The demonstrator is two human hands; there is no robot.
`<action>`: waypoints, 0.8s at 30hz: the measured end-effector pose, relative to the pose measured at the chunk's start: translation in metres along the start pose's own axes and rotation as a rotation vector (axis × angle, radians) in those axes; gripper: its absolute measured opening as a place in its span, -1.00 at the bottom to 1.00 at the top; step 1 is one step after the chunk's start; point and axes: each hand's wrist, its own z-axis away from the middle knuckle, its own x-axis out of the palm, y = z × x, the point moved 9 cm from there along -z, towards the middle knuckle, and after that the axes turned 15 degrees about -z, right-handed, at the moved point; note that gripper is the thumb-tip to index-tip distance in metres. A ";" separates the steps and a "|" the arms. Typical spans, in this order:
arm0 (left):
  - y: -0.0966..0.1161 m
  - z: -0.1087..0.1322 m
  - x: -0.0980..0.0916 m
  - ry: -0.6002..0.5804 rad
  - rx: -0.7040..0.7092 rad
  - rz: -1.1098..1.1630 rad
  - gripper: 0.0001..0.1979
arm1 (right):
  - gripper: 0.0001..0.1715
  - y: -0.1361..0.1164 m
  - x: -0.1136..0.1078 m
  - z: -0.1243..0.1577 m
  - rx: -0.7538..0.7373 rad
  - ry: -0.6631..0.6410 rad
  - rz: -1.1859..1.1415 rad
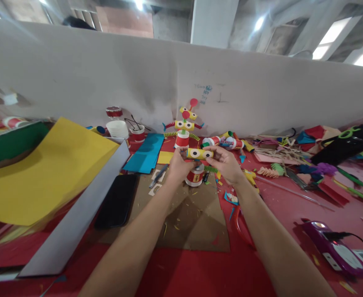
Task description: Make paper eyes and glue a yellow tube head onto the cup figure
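Both my hands hold a yellow paper tube with two paper eyes [199, 154] above a red and white paper cup [195, 176]. My left hand [177, 166] pinches the tube's left end. The right end is pinched by my right hand [226, 163]. A green coiled paper arm [211, 169] sticks out of the cup under my right hand. The cup stands on a brown cardboard sheet [196, 222]. Behind it stands a finished paper-cup figure [183, 128] with yellow eyed tubes and a red ball on top.
A black phone [116, 200] lies left of the cardboard. Yellow paper [45, 173], a grey strip [76, 222] and blue paper [146, 154] lie at left. Stacked white cups [117, 128] stand by the wall. Paper scraps [277, 152] and a purple device [334, 249] are at right.
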 end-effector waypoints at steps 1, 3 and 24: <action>-0.001 -0.001 0.001 -0.011 0.003 0.014 -0.35 | -0.67 0.001 -0.001 0.000 -0.002 0.000 0.007; -0.003 -0.002 0.002 -0.023 0.006 0.023 -0.34 | -0.67 0.002 -0.001 -0.001 -0.012 -0.009 0.025; 0.001 -0.002 0.001 -0.058 -0.005 -0.007 -0.25 | -0.71 -0.017 0.001 0.004 -0.148 -0.016 0.279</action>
